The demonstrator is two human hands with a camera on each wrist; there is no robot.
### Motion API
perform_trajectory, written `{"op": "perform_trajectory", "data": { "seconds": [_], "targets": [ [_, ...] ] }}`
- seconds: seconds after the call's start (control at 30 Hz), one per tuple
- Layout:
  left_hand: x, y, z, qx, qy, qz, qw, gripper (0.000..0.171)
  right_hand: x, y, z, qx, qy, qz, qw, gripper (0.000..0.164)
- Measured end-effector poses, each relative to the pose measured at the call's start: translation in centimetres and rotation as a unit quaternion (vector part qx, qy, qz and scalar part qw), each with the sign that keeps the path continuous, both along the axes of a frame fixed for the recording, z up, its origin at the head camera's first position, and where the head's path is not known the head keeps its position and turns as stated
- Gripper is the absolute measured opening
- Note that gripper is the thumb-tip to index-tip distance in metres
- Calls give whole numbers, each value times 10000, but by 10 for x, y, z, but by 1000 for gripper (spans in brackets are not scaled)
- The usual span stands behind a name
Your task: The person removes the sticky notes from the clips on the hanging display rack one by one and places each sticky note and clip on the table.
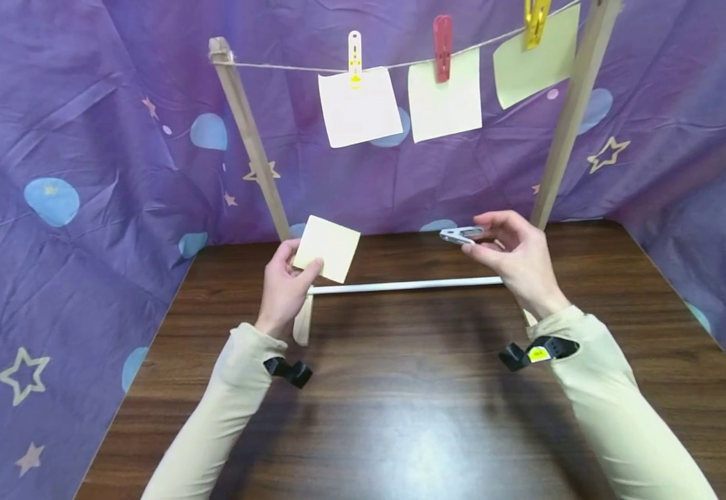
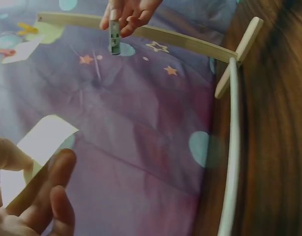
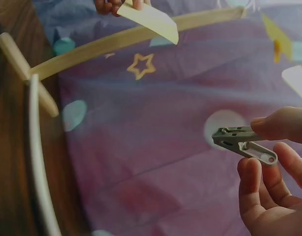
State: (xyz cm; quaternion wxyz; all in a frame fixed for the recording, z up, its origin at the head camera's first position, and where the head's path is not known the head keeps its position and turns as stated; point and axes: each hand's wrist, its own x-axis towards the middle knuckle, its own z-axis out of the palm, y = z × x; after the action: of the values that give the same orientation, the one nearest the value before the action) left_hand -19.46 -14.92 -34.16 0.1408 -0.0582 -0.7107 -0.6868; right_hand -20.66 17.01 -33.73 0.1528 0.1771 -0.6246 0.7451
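My left hand [image 1: 283,290] pinches a square pale-yellow paper note [image 1: 332,248] near its lower left corner, thumb in front and fingers behind. To the right, my right hand [image 1: 519,257] holds a grey clothespin [image 1: 460,235] by its handle ends. In the right wrist view the clothespin [image 3: 244,142] lies between thumb and fingers, its tip pointing away from the hand. Both hands are above the table, below a string [image 1: 288,67]. From it hang three notes: one under a white clothespin [image 1: 355,59], one under a red clothespin [image 1: 443,48], one under a yellow clothespin [image 1: 535,24].
Two wooden posts [image 1: 250,139] carry the string, and a white rod [image 1: 407,285] joins them low down. The frame stands on a dark wooden table [image 1: 400,389]. Behind hangs a purple cloth [image 1: 119,139] with stars and dots.
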Motion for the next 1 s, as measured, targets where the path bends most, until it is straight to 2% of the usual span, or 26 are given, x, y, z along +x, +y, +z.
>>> {"op": "perform_trajectory", "data": {
  "seconds": [0.1,0.2,0.33,0.4,0.5,0.63,0.87,1.0],
  "targets": [
    [-3,-1,-11,-361,-240,26,9991,24,-2,2,-15,208,-229,-32,9995,37],
    [-5,-2,-21,-670,-542,-56,9963,20,-3,3,-28,741,-420,-196,9962,37],
    [-6,-4,-34,-1128,-957,-438,9880,20,-5,5,-47,1449,-605,-240,9873,36],
    [-7,-5,-41,-1507,-1113,-683,9799,19,-6,5,-56,1683,-674,-153,9833,36],
    [-8,-5,-51,-2222,-1253,-1093,9607,18,-6,4,-70,1901,-774,36,9787,39],
    [-11,-5,-66,-2765,-1389,-1475,9394,18,-7,2,-87,2276,-985,93,9687,39],
    [-15,-3,-85,-3134,-1591,-1715,9204,14,-8,3,-109,2924,-1402,37,9460,37],
    [-15,-2,-91,-3173,-1759,-1820,9139,12,-7,4,-116,3119,-1563,120,9371,39]
  ]
}}
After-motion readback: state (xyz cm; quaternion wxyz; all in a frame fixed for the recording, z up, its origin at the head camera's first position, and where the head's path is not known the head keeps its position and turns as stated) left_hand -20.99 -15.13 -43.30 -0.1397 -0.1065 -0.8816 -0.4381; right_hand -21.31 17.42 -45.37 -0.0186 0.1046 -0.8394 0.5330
